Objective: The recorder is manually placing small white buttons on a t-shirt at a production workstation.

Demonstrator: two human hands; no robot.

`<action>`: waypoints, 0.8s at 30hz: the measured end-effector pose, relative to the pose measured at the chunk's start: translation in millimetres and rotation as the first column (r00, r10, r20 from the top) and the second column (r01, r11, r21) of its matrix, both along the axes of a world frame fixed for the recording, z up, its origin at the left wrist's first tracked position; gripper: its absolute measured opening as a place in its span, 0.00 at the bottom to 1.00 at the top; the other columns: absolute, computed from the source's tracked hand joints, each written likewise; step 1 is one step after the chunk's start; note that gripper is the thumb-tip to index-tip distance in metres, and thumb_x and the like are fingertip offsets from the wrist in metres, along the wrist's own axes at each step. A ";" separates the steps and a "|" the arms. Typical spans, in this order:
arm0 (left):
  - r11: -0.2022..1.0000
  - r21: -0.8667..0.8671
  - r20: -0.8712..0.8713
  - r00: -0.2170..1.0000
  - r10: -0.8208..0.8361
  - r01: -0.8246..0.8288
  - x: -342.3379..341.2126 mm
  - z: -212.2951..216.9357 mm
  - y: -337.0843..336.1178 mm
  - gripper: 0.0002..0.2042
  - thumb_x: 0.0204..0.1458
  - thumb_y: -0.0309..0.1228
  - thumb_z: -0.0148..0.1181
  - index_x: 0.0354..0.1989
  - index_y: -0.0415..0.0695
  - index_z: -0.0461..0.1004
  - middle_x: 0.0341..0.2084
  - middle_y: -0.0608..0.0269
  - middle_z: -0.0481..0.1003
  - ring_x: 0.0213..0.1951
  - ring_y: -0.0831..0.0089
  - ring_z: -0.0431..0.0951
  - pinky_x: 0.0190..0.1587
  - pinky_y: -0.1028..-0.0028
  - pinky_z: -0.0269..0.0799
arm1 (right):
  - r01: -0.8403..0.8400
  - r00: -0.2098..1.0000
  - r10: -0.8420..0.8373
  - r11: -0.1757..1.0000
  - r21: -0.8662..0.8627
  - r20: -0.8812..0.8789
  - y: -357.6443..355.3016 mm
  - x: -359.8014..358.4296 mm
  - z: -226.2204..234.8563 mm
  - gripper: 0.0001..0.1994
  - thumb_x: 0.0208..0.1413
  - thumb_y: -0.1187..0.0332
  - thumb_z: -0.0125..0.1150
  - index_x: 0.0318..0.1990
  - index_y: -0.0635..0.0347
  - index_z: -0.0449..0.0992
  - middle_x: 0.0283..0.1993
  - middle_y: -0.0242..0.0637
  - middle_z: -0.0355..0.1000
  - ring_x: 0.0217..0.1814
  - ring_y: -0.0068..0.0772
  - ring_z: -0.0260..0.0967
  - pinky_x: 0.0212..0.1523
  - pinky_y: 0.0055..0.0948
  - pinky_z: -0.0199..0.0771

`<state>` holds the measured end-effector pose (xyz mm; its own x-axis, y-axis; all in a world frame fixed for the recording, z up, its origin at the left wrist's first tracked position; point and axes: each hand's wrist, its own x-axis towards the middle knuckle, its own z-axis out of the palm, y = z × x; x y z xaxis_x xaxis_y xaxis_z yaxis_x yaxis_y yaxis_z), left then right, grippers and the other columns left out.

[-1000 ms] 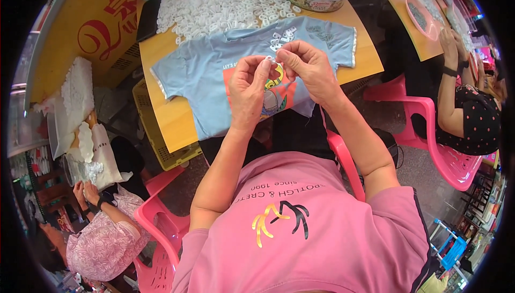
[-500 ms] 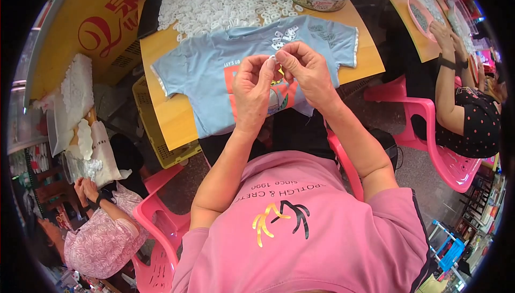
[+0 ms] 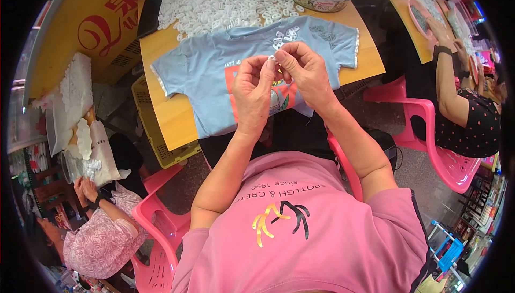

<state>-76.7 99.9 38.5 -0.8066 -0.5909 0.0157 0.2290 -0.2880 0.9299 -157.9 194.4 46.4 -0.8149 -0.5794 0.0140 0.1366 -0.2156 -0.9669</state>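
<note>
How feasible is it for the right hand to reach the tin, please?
Probably yes: nothing tall stands between the right hand and the open tin, with the shirt and white pieces lying low.

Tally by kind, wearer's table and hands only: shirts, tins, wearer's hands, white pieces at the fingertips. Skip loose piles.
Blue T-shirt: 1
Round tin: 1
Wearer's hands, left hand and right hand: 2
White piece visible at the fingertips: 1
Total: 5
</note>
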 end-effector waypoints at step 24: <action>0.977 0.180 0.114 0.984 -0.140 0.118 16.0 -2.5 -31.4 0.07 0.57 0.27 0.60 0.39 0.36 0.73 0.29 0.60 0.77 0.29 0.77 0.77 0.34 0.79 0.73 | -0.157 0.969 0.192 0.965 0.211 -0.154 10.8 -11.9 4.8 0.08 0.61 0.71 0.59 0.44 0.66 0.74 0.33 0.30 0.72 0.30 0.18 0.69 0.29 0.21 0.70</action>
<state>-60.7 68.5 36.0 -0.8652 -0.4669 -0.1830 0.0647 -0.4657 0.8826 -169.8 205.2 51.2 -0.6961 -0.7177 0.0164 -0.0160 -0.0073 -0.9998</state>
